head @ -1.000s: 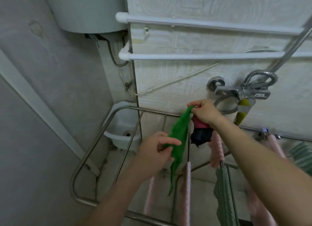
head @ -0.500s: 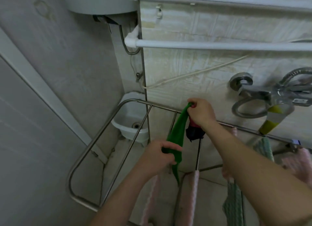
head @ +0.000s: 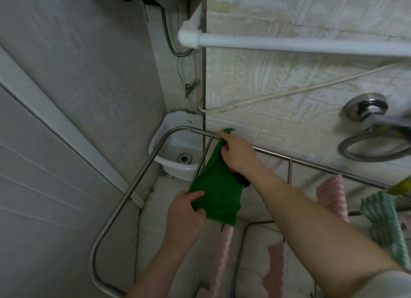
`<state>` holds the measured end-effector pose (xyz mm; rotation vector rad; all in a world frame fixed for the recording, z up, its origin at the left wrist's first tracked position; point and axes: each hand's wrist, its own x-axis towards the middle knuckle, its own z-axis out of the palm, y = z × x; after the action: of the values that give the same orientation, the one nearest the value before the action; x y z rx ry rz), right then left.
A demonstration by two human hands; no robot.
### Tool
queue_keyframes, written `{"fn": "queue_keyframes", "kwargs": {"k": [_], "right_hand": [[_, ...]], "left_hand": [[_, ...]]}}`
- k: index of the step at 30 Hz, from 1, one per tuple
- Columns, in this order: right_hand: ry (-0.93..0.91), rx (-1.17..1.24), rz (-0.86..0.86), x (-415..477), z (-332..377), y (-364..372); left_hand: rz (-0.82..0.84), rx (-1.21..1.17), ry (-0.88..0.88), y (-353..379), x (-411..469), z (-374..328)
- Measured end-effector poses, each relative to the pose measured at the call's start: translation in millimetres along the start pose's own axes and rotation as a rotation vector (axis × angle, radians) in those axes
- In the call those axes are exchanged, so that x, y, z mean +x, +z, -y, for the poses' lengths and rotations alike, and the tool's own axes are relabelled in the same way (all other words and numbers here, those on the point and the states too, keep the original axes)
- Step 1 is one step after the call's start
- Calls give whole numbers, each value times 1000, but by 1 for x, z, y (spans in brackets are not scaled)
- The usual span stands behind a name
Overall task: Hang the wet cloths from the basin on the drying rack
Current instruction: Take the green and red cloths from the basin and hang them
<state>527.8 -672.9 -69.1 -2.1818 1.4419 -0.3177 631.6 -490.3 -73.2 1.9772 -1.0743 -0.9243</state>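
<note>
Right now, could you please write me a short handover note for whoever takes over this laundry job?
Left hand: grips the lower corner of the green cloth.
Right hand: pinches its top end at the far rail of the drying rack, with a dark bundle bunched under the palm.
Done: pink cloths and a teal checked cloth hang on the rack.
Left: drape the green cloth over the rail, then hang the bundle.

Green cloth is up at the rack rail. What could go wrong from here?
The right hand grips the green cloth plus a dark bundle; letting go to drape could drop the bundle. The left hand pinches only one lower edge, so the cloth may hang bunched on the rack rail.
</note>
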Motion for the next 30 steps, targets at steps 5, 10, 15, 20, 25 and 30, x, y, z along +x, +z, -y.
{"fn": "queue_keyframes", "kwargs": {"k": [5,10,15,20,25,30], "right_hand": [[22,43,205,3,-1,12],[140,388,-4,-1,-7,-4],[412,459,-172,-21,-62,-37],[573,567,-40,-26,-81,-16],[581,918,-128,-17,-82,1],[515,716,-217,-15,-85,3]], "left_hand": [[142,472,215,11,6,0],[257,691,200,22,13,2],[376,623,108,38,24,9],[440,540,95,41,30,15],[172,392,229,28,18,6],[296,291,361,29,-4,-7]]}}
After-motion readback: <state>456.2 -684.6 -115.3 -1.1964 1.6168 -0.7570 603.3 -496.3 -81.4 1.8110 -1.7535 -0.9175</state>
